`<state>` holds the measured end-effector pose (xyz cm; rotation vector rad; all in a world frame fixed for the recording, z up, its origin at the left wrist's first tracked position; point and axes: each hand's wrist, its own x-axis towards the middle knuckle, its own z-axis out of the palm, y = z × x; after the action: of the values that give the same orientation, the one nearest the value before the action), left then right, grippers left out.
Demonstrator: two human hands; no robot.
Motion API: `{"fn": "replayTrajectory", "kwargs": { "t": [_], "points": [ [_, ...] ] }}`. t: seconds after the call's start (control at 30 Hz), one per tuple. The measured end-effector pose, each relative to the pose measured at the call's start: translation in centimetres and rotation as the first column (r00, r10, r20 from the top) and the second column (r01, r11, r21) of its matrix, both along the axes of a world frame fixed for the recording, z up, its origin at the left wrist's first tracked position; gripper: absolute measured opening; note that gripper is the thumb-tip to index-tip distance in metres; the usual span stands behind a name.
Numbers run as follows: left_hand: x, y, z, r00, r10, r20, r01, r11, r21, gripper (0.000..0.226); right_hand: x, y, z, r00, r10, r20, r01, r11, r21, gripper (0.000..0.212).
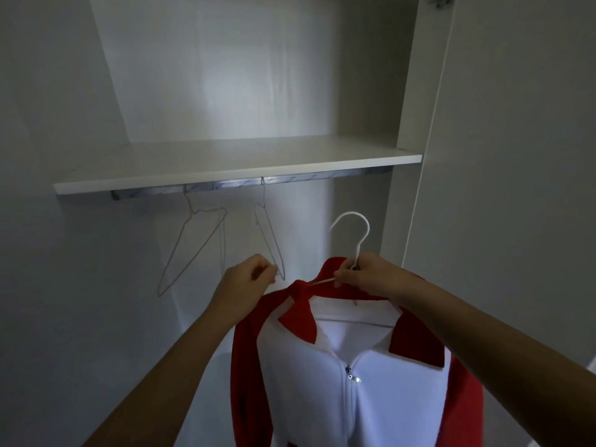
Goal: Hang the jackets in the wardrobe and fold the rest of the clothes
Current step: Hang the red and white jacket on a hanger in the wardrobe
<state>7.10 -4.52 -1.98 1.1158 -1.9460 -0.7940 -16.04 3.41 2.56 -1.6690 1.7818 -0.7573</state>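
Note:
A red and white zip jacket point(348, 391) hangs on a white hanger point(354, 227) in front of the open wardrobe. My right hand point(367, 272) grips the hanger at the base of its hook, below the rail point(245, 183). The hook sits free in the air, under and to the right of the rail's middle. My left hand point(248, 279) pinches the lower end of an empty wire hanger point(269, 233) that hangs on the rail, just left of the jacket's collar.
A second empty wire hanger point(193, 243) hangs on the rail further left. A white shelf point(225, 162) lies right above the rail. The wardrobe's side panel point(416, 91) and door point(516, 156) stand at the right.

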Motion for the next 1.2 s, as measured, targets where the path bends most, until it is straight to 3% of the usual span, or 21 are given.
{"fn": "replayTrajectory", "kwargs": {
  "t": [0.03, 0.07, 0.13, 0.17, 0.37, 0.47, 0.53, 0.63, 0.8, 0.97, 1.07, 1.13, 1.2],
  "points": [
    [0.4, -0.5, -0.2, 0.996, -0.034, 0.088, 0.045, 0.990, -0.132, 0.010, -0.2, 0.1, 0.0, 1.000, 0.009, -0.006, -0.009, 1.000, 0.005, 0.030],
    [0.5, -0.8, -0.3, 0.975, -0.101, 0.197, 0.133, 0.979, -0.155, 0.007, -0.4, 0.1, 0.1, 1.000, 0.018, -0.013, -0.018, 1.000, 0.008, 0.030],
    [-0.5, -1.2, -0.9, 0.911, -0.257, 0.323, 0.288, 0.956, -0.050, 0.014, -0.6, -0.1, 0.5, 1.000, 0.029, -0.007, -0.029, 1.000, -0.001, 0.029],
    [-1.2, -1.1, -1.2, 0.902, -0.292, 0.318, 0.318, 0.948, -0.030, 0.014, -0.7, -0.3, 0.7, 1.000, 0.028, 0.001, -0.028, 1.000, -0.014, 0.028],
    [-4.0, -1.1, -1.5, 0.970, -0.213, 0.121, 0.240, 0.924, -0.299, 0.028, -2.2, -1.0, 1.1, 0.996, 0.004, 0.092, -0.002, 1.000, -0.017, 0.028],
    [-5.2, -0.7, -1.0, 0.970, -0.209, -0.122, 0.160, 0.932, -0.326, 0.029, -2.3, -1.2, 0.7, 0.993, 0.010, 0.115, -0.008, 1.000, -0.018, 0.028],
    [-5.6, -0.9, -0.6, 0.966, -0.201, -0.161, 0.141, 0.936, -0.322, 0.025, -2.5, -1.4, 0.7, 0.990, 0.000, 0.142, 0.002, 1.000, -0.018, 0.028],
    [-4.8, -2.2, -0.9, 0.980, -0.186, 0.065, 0.197, 0.935, -0.294, 0.028, -3.2, -1.7, 0.5, 0.986, -0.019, 0.165, 0.021, 1.000, -0.010, 0.028],
    [-4.8, -4.9, -2.3, 0.907, -0.144, 0.396, 0.266, 0.925, -0.272, 0.027, -4.9, -3.0, -0.6, 0.975, -0.028, 0.218, 0.019, 0.999, 0.045, 0.026],
    [-8.1, -8.5, -3.4, 0.891, -0.131, 0.434, 0.273, 0.920, -0.283, 0.031, -8.2, -5.5, -0.7, 0.958, 0.020, 0.286, -0.051, 0.993, 0.104, 0.023],
    [-10.2, -11.2, -4.5, 0.830, -0.159, 0.535, 0.340, 0.904, -0.260, 0.042, -10.2, -6.9, -1.1, 0.962, -0.014, 0.273, -0.026, 0.989, 0.144, 0.024],
    [-10.7, -13.8, -5.0, 0.855, -0.109, 0.508, 0.279, 0.921, -0.271, 0.047, -11.7, -8.1, -1.4, 0.962, -0.072, 0.263, 0.029, 0.986, 0.163, 0.026],
    [-11.0, -16.8, -5.7, 0.849, 0.005, 0.529, 0.188, 0.932, -0.310, 0.034, -12.9, -9.5, -2.1, 0.956, -0.132, 0.264, 0.088, 0.981, 0.170, 0.027]
  ]
}}
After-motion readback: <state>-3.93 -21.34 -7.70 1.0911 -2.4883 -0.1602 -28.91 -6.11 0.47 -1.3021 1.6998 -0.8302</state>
